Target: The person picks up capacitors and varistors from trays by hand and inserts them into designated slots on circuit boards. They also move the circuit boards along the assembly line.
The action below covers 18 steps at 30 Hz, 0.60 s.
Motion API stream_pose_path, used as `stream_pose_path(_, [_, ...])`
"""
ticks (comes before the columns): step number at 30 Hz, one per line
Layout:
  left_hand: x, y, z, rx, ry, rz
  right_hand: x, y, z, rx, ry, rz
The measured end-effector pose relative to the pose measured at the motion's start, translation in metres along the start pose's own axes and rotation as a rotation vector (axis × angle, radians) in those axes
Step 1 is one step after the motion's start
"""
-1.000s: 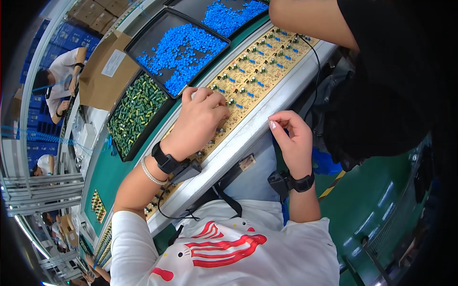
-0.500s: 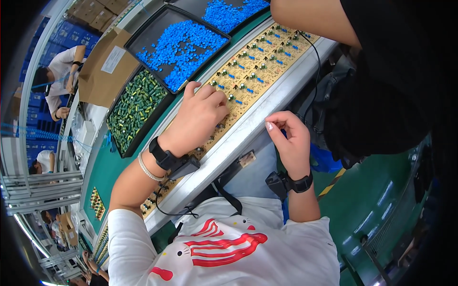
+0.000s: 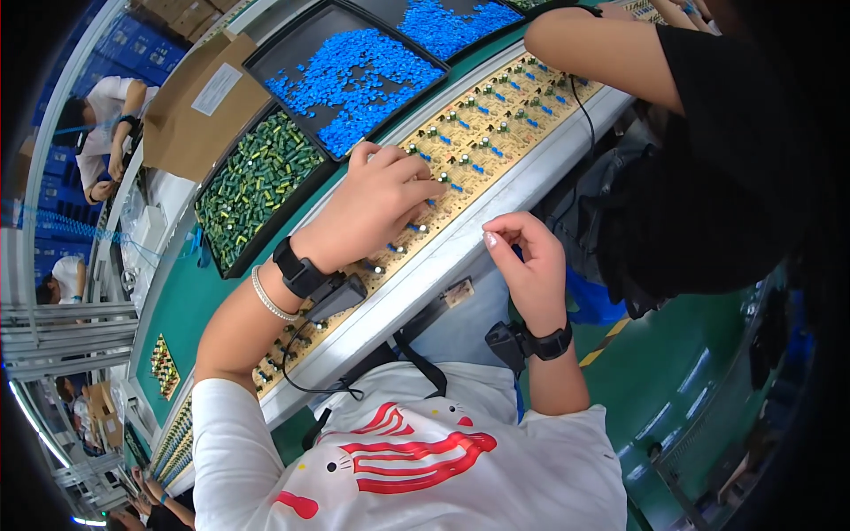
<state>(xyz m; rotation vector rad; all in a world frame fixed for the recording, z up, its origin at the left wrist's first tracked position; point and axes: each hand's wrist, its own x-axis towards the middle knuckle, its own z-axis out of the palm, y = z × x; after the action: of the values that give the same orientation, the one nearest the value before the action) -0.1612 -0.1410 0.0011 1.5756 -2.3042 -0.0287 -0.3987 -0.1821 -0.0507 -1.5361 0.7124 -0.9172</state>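
A long tan circuit board [image 3: 496, 124], studded with small blue and silver parts, runs diagonally along a grey rail. My left hand [image 3: 372, 208] lies on the board with its fingers bunched and its tips pressed down beside a small blue part. Whatever is under the fingertips is hidden. It wears a black wristband with a cord and a silver bracelet. My right hand [image 3: 524, 257] hovers just off the rail's near edge, thumb and forefinger pinched together, nothing visible between them. It wears a black wrist strap.
Behind the board sit black trays: green cylindrical parts [image 3: 257, 181], blue parts [image 3: 354, 75], more blue parts [image 3: 443, 22]. A cardboard box [image 3: 190, 106] lies beyond them. A co-worker in black [image 3: 708, 159] reaches an arm [image 3: 602, 53] over the board's far end. Other people work at the far left [image 3: 97, 124].
My left hand stays on the same stretch of board, its fingers shifting slightly. My right hand has drifted a little to the left, toward the rail.
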Motion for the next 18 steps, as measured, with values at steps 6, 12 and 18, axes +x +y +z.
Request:
stream_pose_path(6, [-0.002,-0.006,0.001,0.035,-0.013,0.026,-0.003,-0.003,0.009,-0.028,-0.001,0.064])
stream_pose_path(12, [0.001,-0.012,0.005,0.068,-0.018,0.09,-0.007,-0.003,0.012,-0.055,-0.011,0.077])
stream_pose_path(18, [0.002,-0.011,0.006,0.014,0.042,0.106,-0.011,-0.002,0.013,-0.053,0.0,0.09])
